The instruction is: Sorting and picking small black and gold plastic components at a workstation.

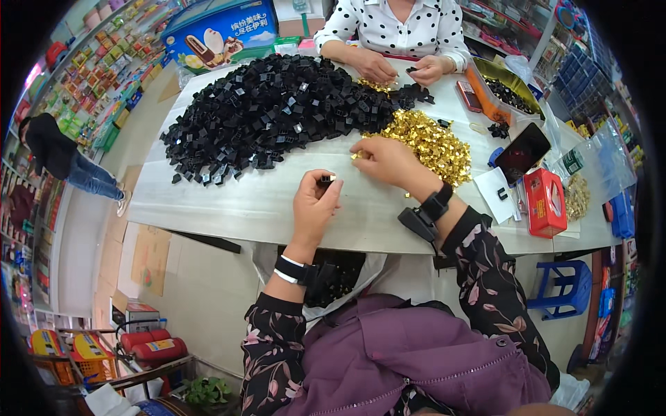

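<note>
My left hand (312, 208) is raised over the near part of the table (277, 215), pinching a small black plastic piece (325, 180) between thumb and fingers. To its right, my right hand (390, 161) reaches in beside a heap of small gold metal pieces (430, 147). Its fingertips are pressed together, with a glint of gold at them; the piece itself is mostly hidden. A large mound of black plastic pieces (270, 114) lies beyond both hands and to the left, touching the gold heap at its right end.
Across the table a person in a dotted shirt (395, 28) handles small black pieces. At the right are an orange container (499, 97), a phone (524, 152), a red box (545, 202) and a plastic bag (603, 159). A blue stool (563, 288) stands on the floor.
</note>
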`<action>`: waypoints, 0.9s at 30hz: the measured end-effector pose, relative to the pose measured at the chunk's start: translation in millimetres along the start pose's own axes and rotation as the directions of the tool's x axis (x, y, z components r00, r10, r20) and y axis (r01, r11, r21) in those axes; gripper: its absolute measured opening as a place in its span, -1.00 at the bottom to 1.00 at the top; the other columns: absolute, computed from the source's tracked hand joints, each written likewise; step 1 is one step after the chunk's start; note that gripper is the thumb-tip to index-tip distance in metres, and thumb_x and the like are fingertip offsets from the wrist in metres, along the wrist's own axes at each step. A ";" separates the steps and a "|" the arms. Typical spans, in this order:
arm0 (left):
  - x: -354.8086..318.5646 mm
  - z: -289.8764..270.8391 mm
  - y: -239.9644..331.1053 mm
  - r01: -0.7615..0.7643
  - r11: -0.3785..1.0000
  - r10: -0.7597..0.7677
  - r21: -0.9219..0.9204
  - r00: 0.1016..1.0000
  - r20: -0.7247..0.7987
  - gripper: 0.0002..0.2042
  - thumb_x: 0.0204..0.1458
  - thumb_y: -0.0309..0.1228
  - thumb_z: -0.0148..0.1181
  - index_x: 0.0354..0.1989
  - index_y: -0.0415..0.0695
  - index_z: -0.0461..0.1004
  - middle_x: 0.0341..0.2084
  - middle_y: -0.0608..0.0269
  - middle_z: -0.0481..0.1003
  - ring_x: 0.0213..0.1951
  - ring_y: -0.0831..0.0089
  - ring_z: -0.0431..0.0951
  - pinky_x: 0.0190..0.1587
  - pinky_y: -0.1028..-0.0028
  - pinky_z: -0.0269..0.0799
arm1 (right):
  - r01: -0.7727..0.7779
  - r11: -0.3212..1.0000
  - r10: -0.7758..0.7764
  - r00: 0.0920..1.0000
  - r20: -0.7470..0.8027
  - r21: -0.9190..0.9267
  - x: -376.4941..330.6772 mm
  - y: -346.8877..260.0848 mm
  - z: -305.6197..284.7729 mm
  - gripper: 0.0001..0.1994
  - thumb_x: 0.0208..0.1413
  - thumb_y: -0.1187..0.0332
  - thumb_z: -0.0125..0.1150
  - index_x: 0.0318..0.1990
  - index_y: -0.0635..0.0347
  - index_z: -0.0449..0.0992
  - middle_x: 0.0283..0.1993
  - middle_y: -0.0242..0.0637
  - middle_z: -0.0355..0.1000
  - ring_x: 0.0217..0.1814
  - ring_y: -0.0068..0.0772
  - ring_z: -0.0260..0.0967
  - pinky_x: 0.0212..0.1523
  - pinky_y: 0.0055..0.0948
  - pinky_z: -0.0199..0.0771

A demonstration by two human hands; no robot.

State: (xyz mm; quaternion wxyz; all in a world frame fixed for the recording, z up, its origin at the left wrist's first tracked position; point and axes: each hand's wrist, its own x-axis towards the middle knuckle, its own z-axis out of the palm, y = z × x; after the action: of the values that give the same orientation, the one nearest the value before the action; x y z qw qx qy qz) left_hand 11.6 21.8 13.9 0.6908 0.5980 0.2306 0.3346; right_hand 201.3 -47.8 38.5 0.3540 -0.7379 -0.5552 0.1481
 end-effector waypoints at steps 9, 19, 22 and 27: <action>-2.2 6.1 -7.5 -0.174 0.985 0.174 0.007 0.981 -0.092 -0.78 0.06 -0.48 0.15 -0.13 -0.19 0.36 -0.48 0.40 0.42 -0.55 0.70 0.39 -0.53 0.71 0.29 | 0.193 0.933 -0.238 0.964 -0.118 -0.304 -9.3 2.3 7.0 -0.85 -0.06 0.32 0.26 -0.32 0.10 0.57 -0.44 -0.31 0.40 -0.38 -0.38 0.41 -0.37 -0.46 0.40; -4.1 4.8 -16.6 -0.194 0.929 0.167 0.314 0.980 0.111 -0.74 0.10 -0.50 0.04 -0.02 -0.24 0.39 -0.37 0.30 0.51 -0.44 0.67 0.47 -0.40 0.65 0.41 | -0.192 0.695 0.028 0.970 0.241 0.692 -31.8 -28.7 0.0 -0.82 0.08 0.29 0.19 -0.34 0.23 0.51 -0.40 -0.45 0.44 -0.38 -0.71 0.37 -0.37 -0.67 0.37; -6.0 5.9 -16.5 -0.223 0.896 0.186 0.385 0.974 0.133 -0.75 0.11 -0.51 0.02 -0.03 -0.25 0.38 -0.34 0.27 0.52 -0.41 0.66 0.48 -0.36 0.63 0.43 | -0.253 0.694 0.073 0.956 0.284 0.674 -30.3 -25.8 2.9 -0.84 0.08 0.29 0.19 -0.33 0.19 0.49 -0.41 -0.48 0.43 -0.41 -0.73 0.35 -0.39 -0.69 0.36; -7.3 7.2 -10.6 -0.208 0.933 0.185 0.292 0.977 0.106 -0.77 0.10 -0.53 0.00 -0.06 -0.25 0.40 -0.37 0.25 0.51 -0.42 0.61 0.51 -0.36 0.60 0.43 | -0.350 0.627 0.116 0.925 0.361 0.696 -30.7 -24.3 2.9 -0.86 0.10 0.28 0.16 -0.35 0.13 0.47 -0.42 -0.51 0.42 -0.42 -0.75 0.33 -0.40 -0.72 0.34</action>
State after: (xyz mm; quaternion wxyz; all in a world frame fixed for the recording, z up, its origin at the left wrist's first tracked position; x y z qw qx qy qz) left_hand 14.0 10.9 4.2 0.5629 0.7288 0.1914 0.3397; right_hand 171.7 -71.9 47.7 0.5207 -0.5633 -0.3873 0.5114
